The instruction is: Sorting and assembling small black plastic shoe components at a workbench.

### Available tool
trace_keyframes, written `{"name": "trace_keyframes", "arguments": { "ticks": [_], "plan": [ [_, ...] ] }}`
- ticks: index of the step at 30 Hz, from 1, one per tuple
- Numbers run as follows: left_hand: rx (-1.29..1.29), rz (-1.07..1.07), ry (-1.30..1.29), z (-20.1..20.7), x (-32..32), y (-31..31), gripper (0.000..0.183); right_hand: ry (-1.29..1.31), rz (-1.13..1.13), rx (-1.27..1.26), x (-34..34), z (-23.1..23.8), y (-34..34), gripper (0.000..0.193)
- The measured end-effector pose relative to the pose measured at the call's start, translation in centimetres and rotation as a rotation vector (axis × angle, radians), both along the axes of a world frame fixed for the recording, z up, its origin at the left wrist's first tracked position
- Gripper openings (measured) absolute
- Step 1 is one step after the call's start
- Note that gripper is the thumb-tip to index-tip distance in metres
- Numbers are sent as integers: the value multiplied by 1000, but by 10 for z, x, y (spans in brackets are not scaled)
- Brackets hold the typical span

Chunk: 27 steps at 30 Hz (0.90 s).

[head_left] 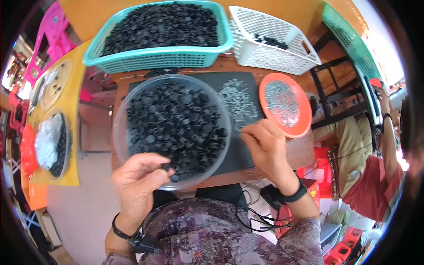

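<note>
Left hand [140, 176] pinches a black cap [166, 167] – right hand [264, 143] pinches a pin [240, 130]

Teal basket [159, 57], orange plate [300, 128], black caps [176, 119], seemingly silvery pins [240, 101].

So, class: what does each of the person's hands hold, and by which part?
Left hand pinches one small black plastic cap by its sides. Right hand appears to hold a thin metal pin by one end; too small to confirm.

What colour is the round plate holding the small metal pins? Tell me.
Orange, seen in the head view: the round plate sits right of the dark mat.
</note>
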<state>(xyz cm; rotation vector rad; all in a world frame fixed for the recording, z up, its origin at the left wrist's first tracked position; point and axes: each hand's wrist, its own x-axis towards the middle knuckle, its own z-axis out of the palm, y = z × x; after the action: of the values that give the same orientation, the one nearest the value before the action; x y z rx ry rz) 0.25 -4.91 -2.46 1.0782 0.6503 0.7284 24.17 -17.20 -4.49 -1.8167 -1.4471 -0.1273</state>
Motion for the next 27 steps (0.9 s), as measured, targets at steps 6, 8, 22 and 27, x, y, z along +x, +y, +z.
{"name": "trace_keyframes", "arguments": {
  "ticks": [6, 8, 22, 27],
  "plan": [
    [-68, -134, -82, -3, 3, 5, 22, 430, 321, -72, -53, 48, 16, 9],
    [-61, -158, -90, -2, 3, 4, 22, 467, 427, -55, -61, 49, 23, 9],
    [330, -141, 27, -4, -17, 7, 20, 776, 447, -334, -86, 54, 38, 3],
    [406, -100, 70, -4, -21, 4, 20, 682, 429, -251, -96, 44, 40, 4]
  ]
}}
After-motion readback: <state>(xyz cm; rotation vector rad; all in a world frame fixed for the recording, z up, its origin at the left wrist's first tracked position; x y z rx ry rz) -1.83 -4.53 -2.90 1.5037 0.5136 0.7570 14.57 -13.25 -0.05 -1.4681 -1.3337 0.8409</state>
